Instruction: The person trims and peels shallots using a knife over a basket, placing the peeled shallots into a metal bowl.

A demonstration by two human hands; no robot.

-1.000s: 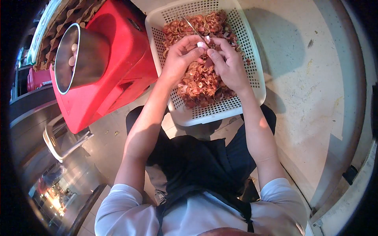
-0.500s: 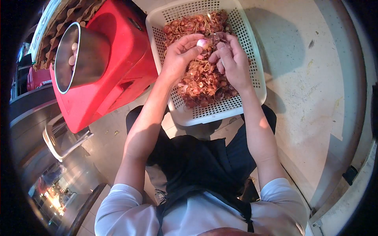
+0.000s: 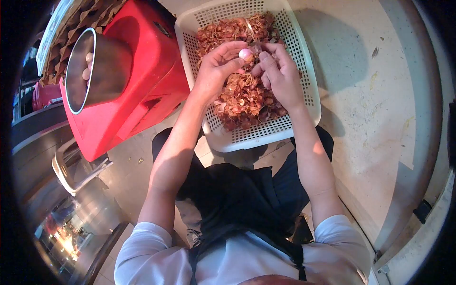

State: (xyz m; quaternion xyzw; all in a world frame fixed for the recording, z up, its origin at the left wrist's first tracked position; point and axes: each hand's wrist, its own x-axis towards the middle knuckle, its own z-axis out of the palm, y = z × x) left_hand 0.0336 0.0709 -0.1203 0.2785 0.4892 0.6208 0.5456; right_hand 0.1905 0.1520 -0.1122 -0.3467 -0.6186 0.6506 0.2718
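Observation:
A partly peeled shallot (image 3: 245, 54), pale pink and glossy, sits in the fingertips of my left hand (image 3: 222, 61), which is closed around it. Just to its right, my right hand (image 3: 279, 69) is closed with thumb and finger pinched together. Thin brownish skin shows near those fingertips, but what they grip is too small to make out. Both hands are above a white perforated plastic basket (image 3: 311, 111). Inside it lies a heap of reddish-brown shallot skins (image 3: 244, 99), partly hidden by my hands.
To the left, a steel pot (image 3: 109, 69) with a few round pale things inside stands on a red plastic stool or box (image 3: 156, 61). Brown egg trays (image 3: 71, 38) are behind it. A white chair-like frame (image 3: 64, 171) is at lower left, and a pale panel (image 3: 370, 95) at right.
The shallot has turned slightly in my left fingers and shows more of its smooth pink surface. My right fingertips have shifted a little; the basket and pot stay where they were.

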